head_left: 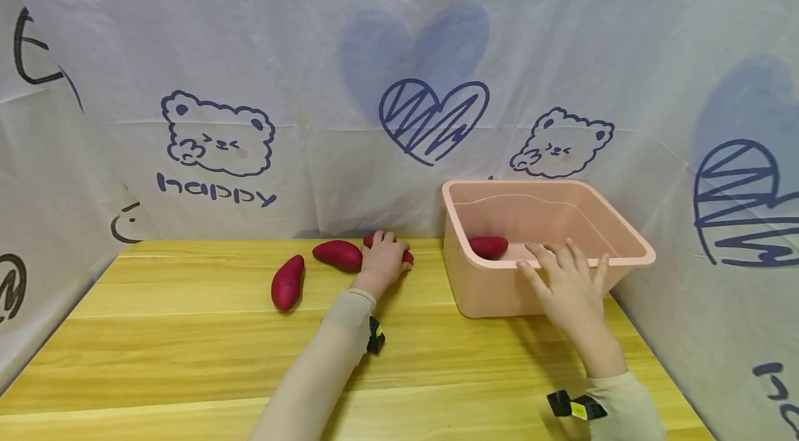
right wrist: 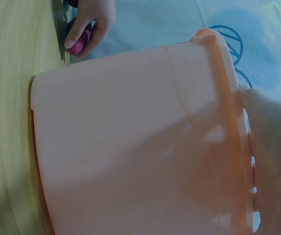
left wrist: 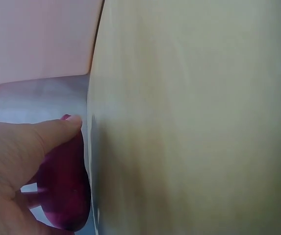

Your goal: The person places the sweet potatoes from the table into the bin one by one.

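Note:
Near the back edge of the table, my left hand (head_left: 382, 264) grips a dark red sweet potato (left wrist: 64, 181), thumb at one end and fingers round its side. The palm hides most of it in the head view. Just left of this hand lies a second sweet potato (head_left: 338, 255), and a third sweet potato (head_left: 288, 283) sits farther left. A pink plastic bin (head_left: 499, 292) stands to the right with one sweet potato (head_left: 489, 247) inside. Over the bin's near rim, my right hand (head_left: 571, 288) spreads its fingers, holding nothing; its thumb is right at the rim.
The wooden table (head_left: 206, 358) ends at the back against a white cloth (head_left: 324, 80) printed with hearts and bears. More cloth hangs along the left and right sides. The bin stands near the right-hand cloth.

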`<state>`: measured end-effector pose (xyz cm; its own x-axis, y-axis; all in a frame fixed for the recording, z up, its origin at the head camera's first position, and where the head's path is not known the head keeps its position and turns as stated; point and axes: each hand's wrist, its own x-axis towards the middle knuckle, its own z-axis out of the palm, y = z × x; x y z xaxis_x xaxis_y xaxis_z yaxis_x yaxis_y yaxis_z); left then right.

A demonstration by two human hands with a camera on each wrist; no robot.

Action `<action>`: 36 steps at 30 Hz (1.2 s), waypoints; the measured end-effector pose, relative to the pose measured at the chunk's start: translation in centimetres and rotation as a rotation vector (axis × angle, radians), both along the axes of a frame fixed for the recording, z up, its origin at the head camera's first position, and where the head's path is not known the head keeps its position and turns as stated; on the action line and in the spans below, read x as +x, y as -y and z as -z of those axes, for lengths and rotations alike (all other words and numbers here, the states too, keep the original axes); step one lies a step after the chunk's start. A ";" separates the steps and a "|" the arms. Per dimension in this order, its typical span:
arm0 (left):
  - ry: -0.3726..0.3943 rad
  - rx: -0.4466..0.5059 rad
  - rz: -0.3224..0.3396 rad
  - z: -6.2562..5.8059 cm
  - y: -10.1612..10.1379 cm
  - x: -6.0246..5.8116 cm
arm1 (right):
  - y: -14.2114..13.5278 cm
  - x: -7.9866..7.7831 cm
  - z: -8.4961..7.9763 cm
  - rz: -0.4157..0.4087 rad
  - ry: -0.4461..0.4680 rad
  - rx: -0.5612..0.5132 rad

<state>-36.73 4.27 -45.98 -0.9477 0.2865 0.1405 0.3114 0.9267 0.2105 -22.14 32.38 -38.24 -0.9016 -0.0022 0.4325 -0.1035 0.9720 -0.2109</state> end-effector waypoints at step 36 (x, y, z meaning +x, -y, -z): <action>-0.220 0.110 0.069 -4.7 -0.1 1.3 | -0.1 -0.1 0.1 0.002 0.002 0.004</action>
